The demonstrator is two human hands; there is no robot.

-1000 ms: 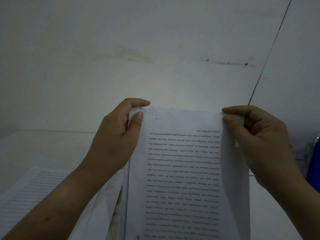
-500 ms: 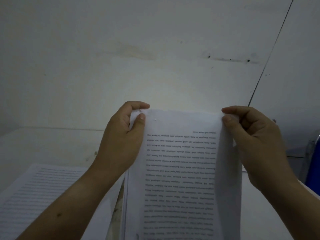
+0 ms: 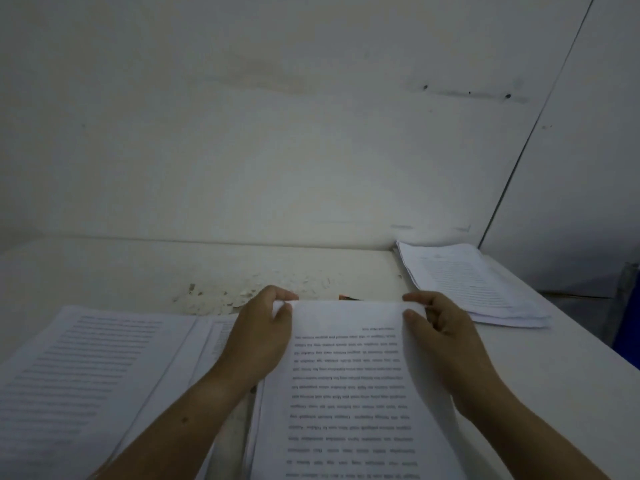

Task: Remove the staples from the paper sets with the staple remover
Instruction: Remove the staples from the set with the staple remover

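Observation:
I hold a printed paper set (image 3: 349, 393) in front of me, its text upside down to me. My left hand (image 3: 259, 341) pinches its far left corner between thumb and fingers. My right hand (image 3: 443, 341) pinches the far right corner the same way. A small dark and orange object (image 3: 348, 297), possibly the staple remover, peeks out just beyond the top edge of the sheets; most of it is hidden.
A white table (image 3: 138, 271) with chipped paint carries a printed paper pile (image 3: 79, 382) at the left and another stack (image 3: 467, 285) at the far right by the wall. A blue object (image 3: 628, 323) stands past the table's right edge.
The paper set and both hands have dropped from in front of the wall down towards the table. The view has tilted down, revealing the right stack and the table top.

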